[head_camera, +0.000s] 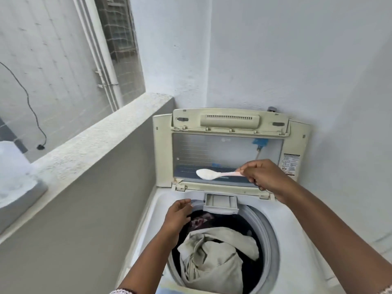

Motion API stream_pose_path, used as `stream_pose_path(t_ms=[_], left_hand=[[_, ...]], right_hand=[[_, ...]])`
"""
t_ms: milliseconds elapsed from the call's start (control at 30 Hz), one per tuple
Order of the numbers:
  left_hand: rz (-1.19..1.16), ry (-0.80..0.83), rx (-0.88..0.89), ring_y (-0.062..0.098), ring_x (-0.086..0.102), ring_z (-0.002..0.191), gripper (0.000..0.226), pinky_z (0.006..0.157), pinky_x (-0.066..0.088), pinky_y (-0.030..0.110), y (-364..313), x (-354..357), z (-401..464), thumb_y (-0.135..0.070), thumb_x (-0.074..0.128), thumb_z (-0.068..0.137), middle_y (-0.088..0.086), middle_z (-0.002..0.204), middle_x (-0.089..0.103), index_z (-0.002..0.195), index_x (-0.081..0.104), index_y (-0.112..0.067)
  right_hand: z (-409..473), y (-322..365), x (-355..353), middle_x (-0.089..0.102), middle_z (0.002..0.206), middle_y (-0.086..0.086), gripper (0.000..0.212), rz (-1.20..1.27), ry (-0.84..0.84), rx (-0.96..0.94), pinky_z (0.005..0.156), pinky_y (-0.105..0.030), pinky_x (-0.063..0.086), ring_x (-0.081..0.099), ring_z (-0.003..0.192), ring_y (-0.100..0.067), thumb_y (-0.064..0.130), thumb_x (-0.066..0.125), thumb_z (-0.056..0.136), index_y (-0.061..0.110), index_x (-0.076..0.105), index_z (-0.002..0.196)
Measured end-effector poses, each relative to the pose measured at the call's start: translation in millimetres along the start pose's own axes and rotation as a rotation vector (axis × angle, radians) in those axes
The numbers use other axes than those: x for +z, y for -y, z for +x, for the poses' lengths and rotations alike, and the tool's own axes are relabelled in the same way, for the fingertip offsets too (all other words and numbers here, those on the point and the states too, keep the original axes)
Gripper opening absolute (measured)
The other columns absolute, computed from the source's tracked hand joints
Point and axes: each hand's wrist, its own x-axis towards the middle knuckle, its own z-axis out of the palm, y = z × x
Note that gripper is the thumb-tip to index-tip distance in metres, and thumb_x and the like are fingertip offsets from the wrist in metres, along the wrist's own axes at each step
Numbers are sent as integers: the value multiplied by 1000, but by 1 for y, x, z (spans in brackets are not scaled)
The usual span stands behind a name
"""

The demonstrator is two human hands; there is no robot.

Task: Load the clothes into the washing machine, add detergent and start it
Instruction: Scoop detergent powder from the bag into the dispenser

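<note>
- Detergent powder (205, 174) sits heaped in the bowl of a pale pink spoon (220, 174), held level in front of the raised lid (228, 158) of the top-load washing machine (297, 236), at about 12 o'clock from the tub.
- Right hand (265, 177) pinches the spoon's handle end with fingers curled round it; the bowl points toward 9 o'clock.
- Left hand (178, 217) rests at the tub rim at about 10 o'clock, fingers loosely bent, holding nothing that I can see.
- Detergent drawer (220, 203) stands pulled out over the tub at 12 o'clock, just below the spoon; clothes (212, 257), a beige garment over dark ones, fill the tub.
- Risk, as I judge it: the heap is high, so a tilt or jolt on the way down could spill powder onto the clothes or the lid hinge instead of the drawer.
- Room is tight: the lid stands close behind the spoon, and a ledge (89, 145) runs along 9 o'clock; the way straight down is open.
</note>
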Motion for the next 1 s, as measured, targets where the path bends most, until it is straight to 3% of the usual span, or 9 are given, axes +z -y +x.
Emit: stream_pose_path(t_ms=[67, 233, 333, 433, 533, 667, 800, 900, 1000], left_hand=[[4, 15, -31, 20, 62, 106, 18, 86, 49, 31, 5, 11, 11, -15, 61, 95, 5, 109, 66, 113, 61, -12], [22, 38, -112, 16, 63, 91, 11, 84, 48, 30, 19, 34, 33, -10, 59, 96, 3, 102, 68, 106, 63, -13], [70, 44, -135, 18, 66, 97, 18, 86, 50, 30, 29, 42, 48, -8, 59, 95, 7, 108, 71, 113, 62, -10], [96, 43, -164, 14, 67, 95, 22, 78, 50, 24, 35, 49, 61, -5, 57, 95, 1, 103, 72, 114, 62, -14], [135, 66, -199, 18, 68, 105, 33, 83, 49, 26, 43, 53, 73, -7, 61, 93, 3, 111, 72, 123, 60, -18], [170, 92, -225, 18, 66, 109, 37, 86, 49, 27, 52, 58, 79, -9, 60, 93, 2, 115, 71, 127, 58, -24], [151, 83, -259, 11, 64, 109, 38, 79, 46, 21, 57, 64, 82, -8, 59, 94, -1, 120, 68, 129, 56, -22], [132, 78, -276, 12, 60, 116, 44, 87, 45, 23, 58, 64, 81, -8, 61, 93, 2, 125, 66, 134, 53, -20], [97, 70, -275, 13, 61, 115, 44, 86, 46, 21, 56, 64, 79, -7, 60, 93, 3, 127, 64, 134, 52, -20]], right_hand=[[12, -22, -8, 51, 52, 3, 18, -12, -17, 29, 48, -24, 24, 36, 49, -11, 10, 62, 90, 15, 79, 89], [43, -72, -17, 49, 55, 2, 17, -9, -9, 134, 49, -23, 24, 36, 49, -10, 9, 60, 91, 14, 77, 89], [60, -99, -15, 50, 54, 2, 17, -19, 7, 187, 50, -24, 25, 36, 50, -12, 10, 61, 91, 13, 77, 89], [76, -123, -9, 53, 52, 5, 17, -81, 26, 214, 51, -23, 30, 41, 50, -11, 11, 61, 90, 15, 77, 88], [91, -143, -1, 55, 46, 13, 13, -133, 63, 233, 52, -22, 32, 46, 52, -8, 13, 65, 88, 16, 78, 86], [103, -169, 8, 63, 66, 9, 2, -171, 167, 297, 59, -25, 39, 53, 66, -13, 20, 77, 81, 19, 75, 81], [108, -179, 14, 42, 60, 3, 8, 38, 263, 489, 49, -21, 24, 32, 53, -11, 21, 67, 92, 19, 75, 91], [110, -182, 12, 31, 57, 7, 21, 161, 370, 645, 43, -16, 25, 23, 44, -6, 28, 56, 99, 19, 75, 103], [110, -190, 13, 25, 56, 9, 30, 279, 464, 760, 41, -14, 25, 20, 41, -2, 36, 51, 101, 18, 71, 114]])
